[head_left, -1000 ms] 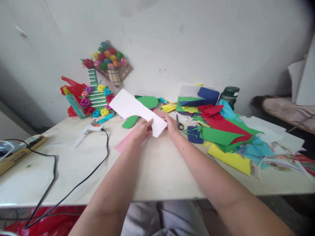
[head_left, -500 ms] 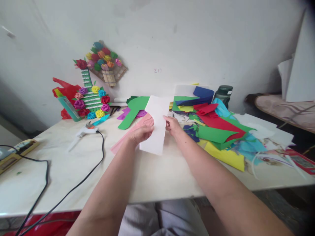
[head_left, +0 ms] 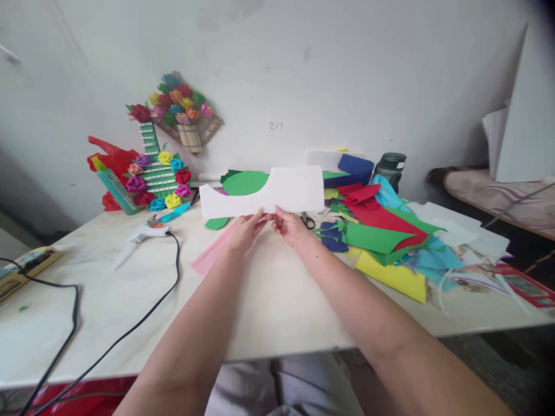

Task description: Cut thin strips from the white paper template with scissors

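A white sheet of card [head_left: 286, 193] with a curved piece cut from its upper edge is held up lengthwise over the table. My left hand [head_left: 248, 231] pinches its lower edge near the middle. Just beside it, my right hand [head_left: 286, 224] grips the same edge between thumb and fingers. Behind the card shows a green sheet [head_left: 245, 183], partly covered. Pink paper [head_left: 212, 254] lies under my left hand. The black handles of a pair of scissors [head_left: 308, 221] peek out to the right of my right hand.
A glue gun [head_left: 150, 232] with a black cord lies at left, near a power strip [head_left: 30, 268]. Paper-flower crafts [head_left: 162, 176] and a glue bottle [head_left: 117, 186] stand behind. Coloured scraps, red paper [head_left: 377, 216] and yellow paper [head_left: 392, 276] crowd the right, before a dark bottle [head_left: 392, 167].
The white card has turned from upright to lengthwise, so its curved cut now faces up. Both my hands have come together at its lower edge.
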